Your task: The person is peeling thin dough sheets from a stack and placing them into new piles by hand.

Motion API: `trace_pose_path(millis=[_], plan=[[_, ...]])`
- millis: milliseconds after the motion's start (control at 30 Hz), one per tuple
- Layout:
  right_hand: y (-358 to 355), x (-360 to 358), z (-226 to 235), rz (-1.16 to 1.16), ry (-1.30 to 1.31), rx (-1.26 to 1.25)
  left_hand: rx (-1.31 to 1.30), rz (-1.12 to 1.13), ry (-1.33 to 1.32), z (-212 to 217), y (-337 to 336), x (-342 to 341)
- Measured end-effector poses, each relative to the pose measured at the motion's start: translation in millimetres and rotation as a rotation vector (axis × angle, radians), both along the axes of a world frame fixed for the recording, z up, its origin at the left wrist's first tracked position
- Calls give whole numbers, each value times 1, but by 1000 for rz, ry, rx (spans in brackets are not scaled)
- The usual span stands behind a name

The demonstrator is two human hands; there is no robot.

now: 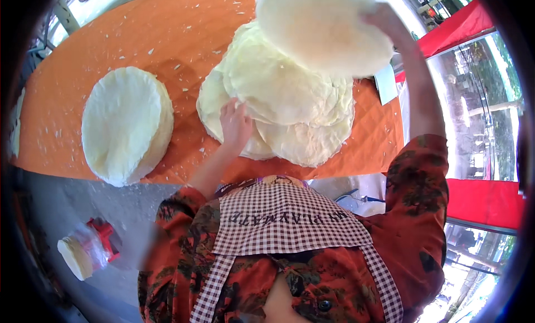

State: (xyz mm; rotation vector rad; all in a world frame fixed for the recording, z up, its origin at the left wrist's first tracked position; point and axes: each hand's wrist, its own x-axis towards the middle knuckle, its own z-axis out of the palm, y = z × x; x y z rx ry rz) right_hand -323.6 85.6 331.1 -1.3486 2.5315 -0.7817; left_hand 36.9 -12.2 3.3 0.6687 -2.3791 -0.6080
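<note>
My left hand (235, 124) presses flat, fingers apart, on the near left edge of a loose, fanned-out pile of thin pale round sheets (290, 106) lying on an orange cloth-covered table (184, 39). My right hand (388, 21) is raised above the pile's far right side and grips one pale round sheet (322, 29) by its edge, lifted clear of the rest. A neat, thick stack of the same round sheets (126, 124) stands apart at the table's left.
Small white flakes lie scattered over the orange cloth. A pale flat card (386, 83) rests at the table's right edge. Below left, on the grey ground, lies a clear jar with a red lid (84, 250). Red fabric (484, 200) hangs at the right.
</note>
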Motion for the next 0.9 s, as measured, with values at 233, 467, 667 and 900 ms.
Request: trace_pose_path(millis=[233, 467, 667, 900], plan=[[-14, 78, -95, 107, 505, -158, 1326, 320, 284, 0, -10, -13], [2, 156, -294, 141, 300, 126, 1293, 319, 331, -8, -11, -18], [-2, 149, -265, 166, 273, 99, 1629, 315, 364, 10, -7, -19], [5, 196, -284, 244, 497, 4, 1955, 18, 539, 9, -12, -27]])
